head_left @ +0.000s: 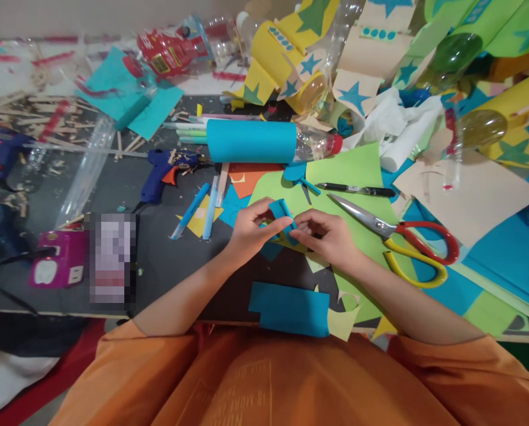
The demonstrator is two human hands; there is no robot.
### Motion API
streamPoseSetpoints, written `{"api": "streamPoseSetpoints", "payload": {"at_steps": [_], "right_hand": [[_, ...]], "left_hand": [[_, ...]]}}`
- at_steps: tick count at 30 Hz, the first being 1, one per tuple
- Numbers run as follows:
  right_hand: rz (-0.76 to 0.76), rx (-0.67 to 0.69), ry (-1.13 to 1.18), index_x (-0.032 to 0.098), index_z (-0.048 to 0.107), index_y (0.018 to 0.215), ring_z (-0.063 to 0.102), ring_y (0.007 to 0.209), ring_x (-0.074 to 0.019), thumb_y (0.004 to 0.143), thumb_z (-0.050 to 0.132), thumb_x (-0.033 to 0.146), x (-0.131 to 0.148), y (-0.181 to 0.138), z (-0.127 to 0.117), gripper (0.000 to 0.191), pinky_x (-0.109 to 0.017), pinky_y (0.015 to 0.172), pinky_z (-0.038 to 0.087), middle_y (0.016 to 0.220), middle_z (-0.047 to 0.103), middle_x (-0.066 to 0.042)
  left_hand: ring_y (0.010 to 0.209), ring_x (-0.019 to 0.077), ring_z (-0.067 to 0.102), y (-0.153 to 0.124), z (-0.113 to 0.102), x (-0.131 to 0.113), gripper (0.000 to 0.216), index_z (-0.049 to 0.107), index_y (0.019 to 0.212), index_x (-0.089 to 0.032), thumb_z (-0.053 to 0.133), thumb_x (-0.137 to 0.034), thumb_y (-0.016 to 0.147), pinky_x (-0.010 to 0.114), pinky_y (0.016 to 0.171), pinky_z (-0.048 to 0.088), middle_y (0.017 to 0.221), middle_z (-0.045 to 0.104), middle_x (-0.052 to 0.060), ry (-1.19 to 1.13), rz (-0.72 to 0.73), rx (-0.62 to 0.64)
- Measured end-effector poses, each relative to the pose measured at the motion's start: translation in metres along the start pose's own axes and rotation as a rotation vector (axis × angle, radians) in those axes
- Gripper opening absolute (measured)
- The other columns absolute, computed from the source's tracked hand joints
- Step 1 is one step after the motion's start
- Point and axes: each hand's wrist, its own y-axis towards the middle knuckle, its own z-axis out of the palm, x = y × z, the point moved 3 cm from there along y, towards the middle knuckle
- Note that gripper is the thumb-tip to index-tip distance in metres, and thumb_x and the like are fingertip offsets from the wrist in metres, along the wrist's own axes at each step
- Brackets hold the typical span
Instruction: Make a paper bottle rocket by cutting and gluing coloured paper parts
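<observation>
Both hands meet at the middle of the dark table (167, 260). My left hand (251, 228) is closed, pinching a small folded piece of blue paper (282, 212) between thumb and fingers. My right hand (329, 234) is closed too, its fingertips pressing on the lower edge of the same blue piece. Under the hands lie green paper (362, 171) and yellow scraps. A larger blue paper rectangle (291, 307) lies flat near the table's front edge, just in front of my wrists.
Scissors (406, 242) with red and yellow handles lie right of my hands, a black pen (362, 190) beyond them. A bottle wrapped in blue paper (255, 141), a blue glue gun (164, 171), markers and paper-covered bottle planes crowd the back. A purple box (58, 257) sits left.
</observation>
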Motion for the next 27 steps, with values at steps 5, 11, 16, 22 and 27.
{"api": "streamPoseSetpoints", "payload": {"at_steps": [5, 11, 16, 22, 27], "right_hand": [[0.167, 0.070, 0.129, 0.023, 0.052, 0.073, 0.050, 0.043, -0.0090, 0.068, 0.082, 0.053, -0.003, -0.003, 0.008, 0.042, -0.024, 0.041, 0.045, 0.053, 0.050, 0.008], [0.179, 0.097, 0.205, 0.021, 0.055, 0.075, 0.057, 0.050, -0.0106, 0.065, 0.081, 0.060, -0.008, -0.003, 0.013, 0.048, -0.025, 0.047, 0.051, 0.059, 0.054, 0.006], [0.119, 0.132, 0.132, 0.019, 0.062, 0.077, 0.049, 0.049, -0.0079, 0.079, 0.071, 0.052, -0.010, -0.003, 0.009, 0.034, -0.023, 0.046, 0.041, 0.061, 0.057, 0.003], [0.065, 0.132, 0.131, 0.018, 0.064, 0.077, 0.045, 0.052, -0.0082, 0.077, 0.068, 0.034, -0.009, -0.001, 0.007, 0.016, -0.023, 0.048, 0.036, 0.061, 0.056, 0.003], [0.090, 0.114, 0.177, 0.018, 0.062, 0.071, 0.043, 0.048, -0.0067, 0.075, 0.075, 0.038, -0.008, 0.001, 0.008, 0.024, -0.022, 0.046, 0.034, 0.055, 0.052, 0.005]], "left_hand": [[0.068, 0.0160, 0.058, -0.002, 0.004, 0.001, 0.040, 0.063, 0.071, -0.020, 0.071, -0.058, 0.075, 0.029, 0.062, 0.047, 0.071, 0.063, 0.002, 0.006, -0.050, 0.058], [0.061, 0.0120, 0.055, 0.001, 0.004, 0.000, 0.043, 0.061, 0.070, -0.019, 0.083, -0.055, 0.062, 0.024, 0.055, 0.045, 0.066, 0.059, -0.001, -0.162, -0.129, 0.013], [0.055, 0.0091, 0.049, 0.001, 0.003, -0.005, 0.036, 0.060, 0.066, -0.019, 0.083, -0.047, 0.066, 0.022, 0.051, 0.042, 0.062, 0.055, -0.003, -0.170, -0.087, 0.060], [0.065, 0.0126, 0.057, 0.000, 0.005, -0.007, 0.035, 0.068, 0.067, -0.018, 0.083, -0.050, 0.066, 0.023, 0.055, 0.046, 0.071, 0.061, 0.001, -0.161, -0.059, 0.126], [0.064, 0.0117, 0.056, 0.001, 0.004, -0.006, 0.033, 0.070, 0.071, -0.017, 0.082, -0.047, 0.068, 0.023, 0.054, 0.045, 0.072, 0.061, 0.001, -0.152, -0.081, 0.126]]}}
